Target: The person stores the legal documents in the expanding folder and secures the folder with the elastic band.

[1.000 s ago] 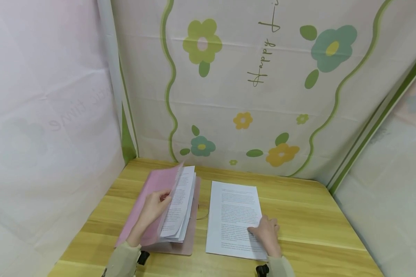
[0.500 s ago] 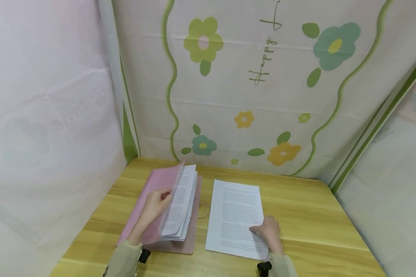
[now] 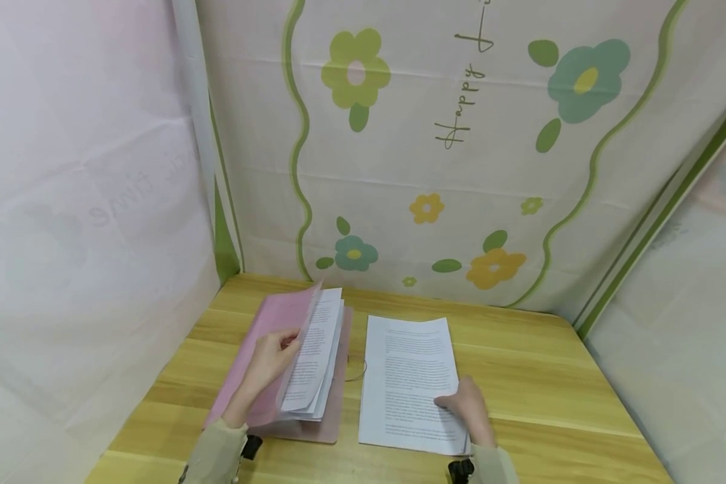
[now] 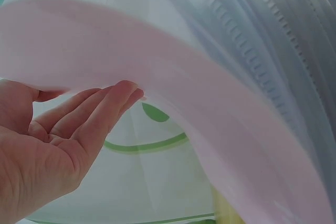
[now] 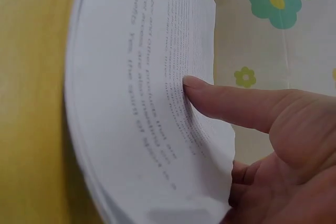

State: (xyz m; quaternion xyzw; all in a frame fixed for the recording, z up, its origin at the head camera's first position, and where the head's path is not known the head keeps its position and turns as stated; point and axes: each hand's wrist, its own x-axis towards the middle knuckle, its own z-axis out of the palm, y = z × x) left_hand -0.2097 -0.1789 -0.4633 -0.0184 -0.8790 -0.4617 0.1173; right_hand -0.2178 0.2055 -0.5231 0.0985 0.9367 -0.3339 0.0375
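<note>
A pink folder (image 3: 278, 316) lies partly open on the left of the table, white printed sheets (image 3: 314, 370) inside it. My left hand (image 3: 272, 359) holds its raised cover near the free edge; in the left wrist view, fingertips touch the bent pink cover (image 4: 157, 51) and the thumb's tip is hidden. To the right is a stack of printed paper (image 3: 408, 376). My right hand (image 3: 470, 407) grips its right edge, with the thumb (image 5: 226, 98) on top and the other fingers mostly hidden behind the bowed sheets.
Clear ribbed sleeves (image 4: 247, 40) show inside the folder. A thin cord loop (image 3: 357, 371) sticks out between folder and stack. The wooden table (image 3: 538, 376) meets a flower-printed cloth wall (image 3: 387, 161) at the back, with cloth on both sides.
My right fingers have gone from spread at the stack's edge to tucked beneath it. The paper has shifted slightly, its far right corner a little higher. My left hand stays on the cover.
</note>
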